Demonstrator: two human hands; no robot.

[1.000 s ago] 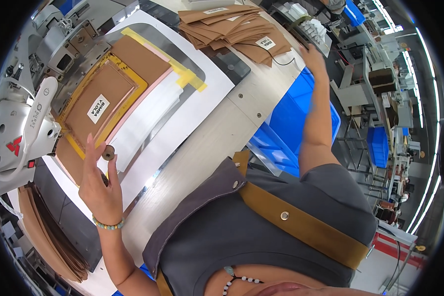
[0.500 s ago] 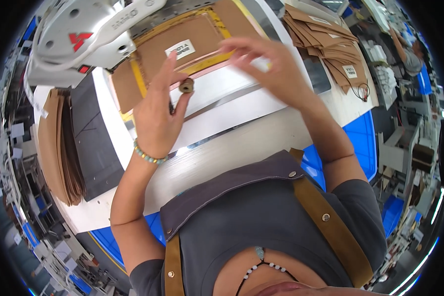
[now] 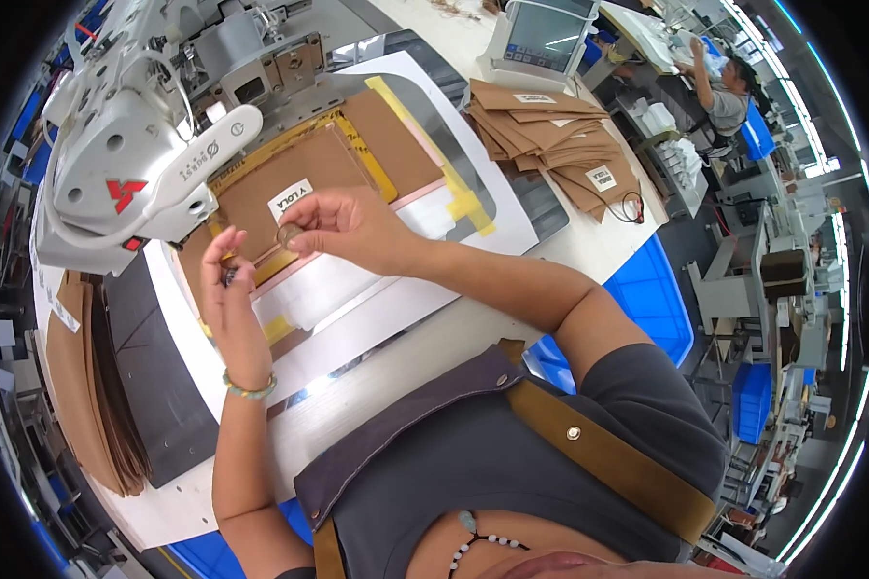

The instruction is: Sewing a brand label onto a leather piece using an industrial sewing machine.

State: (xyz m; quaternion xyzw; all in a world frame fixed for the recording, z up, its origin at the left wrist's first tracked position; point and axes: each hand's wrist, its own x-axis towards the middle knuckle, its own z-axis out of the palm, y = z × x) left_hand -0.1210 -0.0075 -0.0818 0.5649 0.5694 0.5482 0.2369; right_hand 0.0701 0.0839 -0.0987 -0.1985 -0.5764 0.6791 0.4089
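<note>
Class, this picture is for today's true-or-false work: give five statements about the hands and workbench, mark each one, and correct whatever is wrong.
1. The right hand pinches a small round piece. True.
2. The beaded bracelet is on the right wrist. False: it is on the left wrist, below the left hand.
3. The fanned pile of brown pieces lies right of the yellow-edged frame. True.
4. The screen stands left of the white machine. False: it stands to the right.
5. Both hands rest on the fanned pile. False: both are away from it.
</note>
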